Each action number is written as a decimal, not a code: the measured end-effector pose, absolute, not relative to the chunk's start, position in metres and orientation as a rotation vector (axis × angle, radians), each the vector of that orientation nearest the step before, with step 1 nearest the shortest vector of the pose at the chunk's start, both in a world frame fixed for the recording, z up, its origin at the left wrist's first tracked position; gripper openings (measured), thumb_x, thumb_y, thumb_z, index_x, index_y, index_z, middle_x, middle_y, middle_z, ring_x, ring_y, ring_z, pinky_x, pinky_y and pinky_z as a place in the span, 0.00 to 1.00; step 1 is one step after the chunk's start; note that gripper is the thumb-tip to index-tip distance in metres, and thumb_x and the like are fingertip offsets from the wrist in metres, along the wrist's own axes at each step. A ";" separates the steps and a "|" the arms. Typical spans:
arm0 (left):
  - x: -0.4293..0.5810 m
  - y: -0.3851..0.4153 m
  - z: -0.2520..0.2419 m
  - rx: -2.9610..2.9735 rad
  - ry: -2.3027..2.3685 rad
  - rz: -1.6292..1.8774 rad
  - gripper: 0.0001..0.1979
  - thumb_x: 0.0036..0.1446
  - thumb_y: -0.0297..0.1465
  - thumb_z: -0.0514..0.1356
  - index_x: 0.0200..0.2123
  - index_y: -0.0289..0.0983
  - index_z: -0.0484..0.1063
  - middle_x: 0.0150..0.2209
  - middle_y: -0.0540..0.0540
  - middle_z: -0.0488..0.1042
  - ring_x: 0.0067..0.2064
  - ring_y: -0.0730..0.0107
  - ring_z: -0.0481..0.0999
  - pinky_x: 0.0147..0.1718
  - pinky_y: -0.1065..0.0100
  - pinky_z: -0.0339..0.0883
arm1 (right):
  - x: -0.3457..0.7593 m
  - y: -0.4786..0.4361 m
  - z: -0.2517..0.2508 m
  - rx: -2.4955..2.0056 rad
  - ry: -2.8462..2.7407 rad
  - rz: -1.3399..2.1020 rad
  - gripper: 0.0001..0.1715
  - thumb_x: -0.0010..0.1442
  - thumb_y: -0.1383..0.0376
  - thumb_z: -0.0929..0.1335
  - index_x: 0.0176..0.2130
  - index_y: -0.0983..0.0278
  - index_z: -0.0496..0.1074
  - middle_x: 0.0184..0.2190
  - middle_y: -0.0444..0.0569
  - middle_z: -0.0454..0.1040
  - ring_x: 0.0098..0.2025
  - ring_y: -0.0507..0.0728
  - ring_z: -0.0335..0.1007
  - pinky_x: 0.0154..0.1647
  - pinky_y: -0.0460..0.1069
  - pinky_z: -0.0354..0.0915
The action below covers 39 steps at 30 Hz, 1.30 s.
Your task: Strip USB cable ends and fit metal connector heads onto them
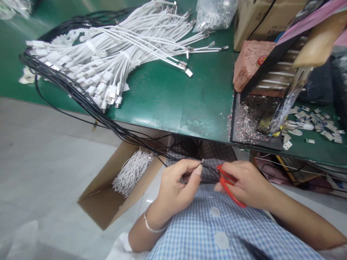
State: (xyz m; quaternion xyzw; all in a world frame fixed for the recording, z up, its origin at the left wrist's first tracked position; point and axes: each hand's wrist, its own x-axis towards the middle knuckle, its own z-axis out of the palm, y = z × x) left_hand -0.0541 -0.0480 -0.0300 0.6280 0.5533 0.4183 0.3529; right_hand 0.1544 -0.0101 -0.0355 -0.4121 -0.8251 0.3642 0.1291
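My left hand (pixel 175 189) pinches the end of a black cable (pixel 207 165) between thumb and forefinger, above my lap. A small copper-coloured tip shows at the pinch. In my right hand (pixel 248 182) are red-handled scissors (pixel 232 193), fingers wrapped round the loops. Their blades point toward the cable end and are hard to make out. A bundle of black cables (pixel 119 131) runs from the table over its edge down to my left hand. Behind it on the table lies a large pile of white USB cables (pixel 114 54), bare plugs at the right ends.
Below the table's left part stands a cardboard box (pixel 100 207) holding thin white wires (pixel 135 168). At right, a soldering iron (pixel 292 86) leans over a dirty black tray (pixel 244 122) beside a brick (pixel 248 59). Small connectors (pixel 322 121) lie scattered on the green table (pixel 168 104).
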 end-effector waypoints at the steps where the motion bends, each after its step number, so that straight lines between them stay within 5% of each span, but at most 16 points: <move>1: -0.054 -0.048 -0.030 1.626 1.429 1.086 0.04 0.63 0.24 0.60 0.36 0.36 0.75 0.26 0.51 0.79 0.23 0.77 0.75 0.23 0.78 0.67 | 0.154 -0.010 -0.036 -1.196 -2.403 1.060 0.31 0.68 0.45 0.62 0.22 0.61 0.57 0.15 0.39 0.60 0.18 0.49 0.56 0.22 0.46 0.49; 39: -0.053 -0.047 -0.033 1.724 1.426 1.161 0.03 0.61 0.22 0.61 0.36 0.35 0.74 0.24 0.52 0.77 0.22 0.80 0.74 0.23 0.80 0.65 | 0.155 -0.009 -0.038 -1.198 -2.491 0.975 0.30 0.69 0.46 0.61 0.23 0.61 0.57 0.15 0.40 0.62 0.18 0.50 0.60 0.22 0.46 0.48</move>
